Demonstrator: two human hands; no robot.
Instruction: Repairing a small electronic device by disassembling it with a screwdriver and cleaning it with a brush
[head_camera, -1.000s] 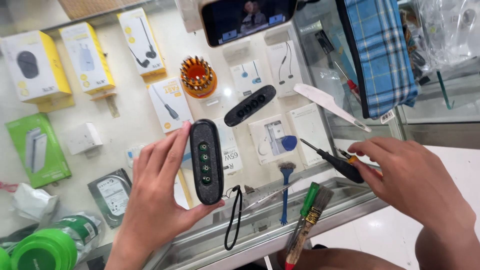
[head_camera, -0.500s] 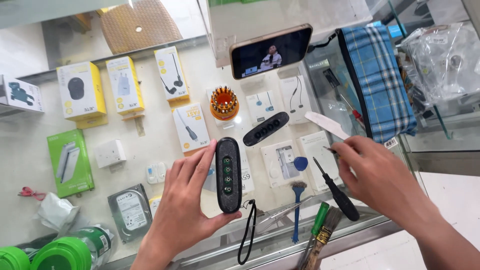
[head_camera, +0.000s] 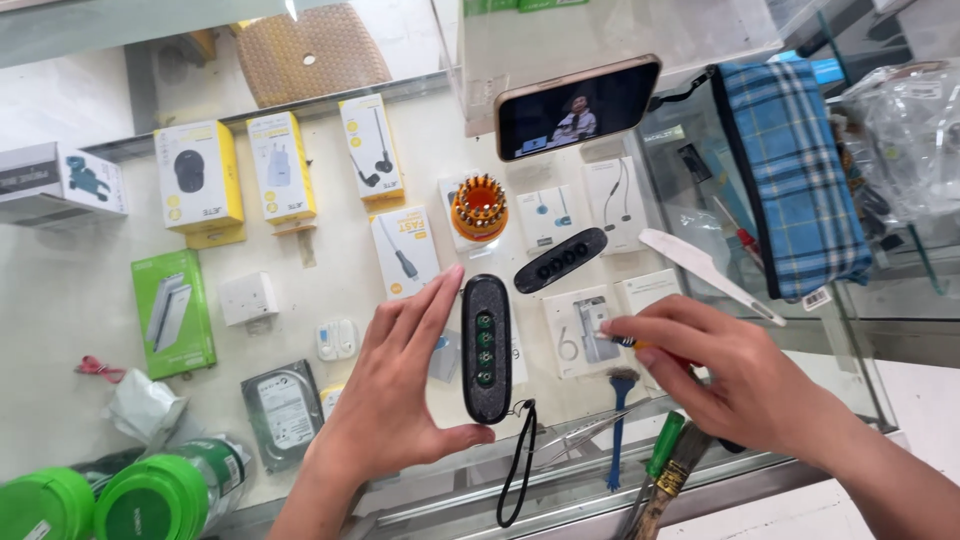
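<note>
A black oblong device (head_camera: 487, 348) with a row of green-ringed holes and a wrist strap stands on edge on the glass counter. My left hand (head_camera: 395, 400) grips it between thumb and fingers. My right hand (head_camera: 745, 380) is closed around a screwdriver (head_camera: 628, 342). Its tip points left, close to the device's right side, and most of its handle is hidden in my palm. A matching black cover piece (head_camera: 560, 260) lies just beyond the device.
An orange bit holder (head_camera: 478, 207), a propped phone (head_camera: 577, 105), a white pry tool (head_camera: 710, 272) and a plaid pouch (head_camera: 795, 180) lie beyond. Tweezers (head_camera: 580, 435), a blue brush (head_camera: 620, 420), a green-handled screwdriver (head_camera: 662, 458) and a paintbrush (head_camera: 672, 488) sit near the edge. Green lids (head_camera: 100, 500) are at bottom left.
My right hand has shifted left and turned the screwdriver so its tip points at the device. My left hand keeps its hold on the device. The view has tilted up.
</note>
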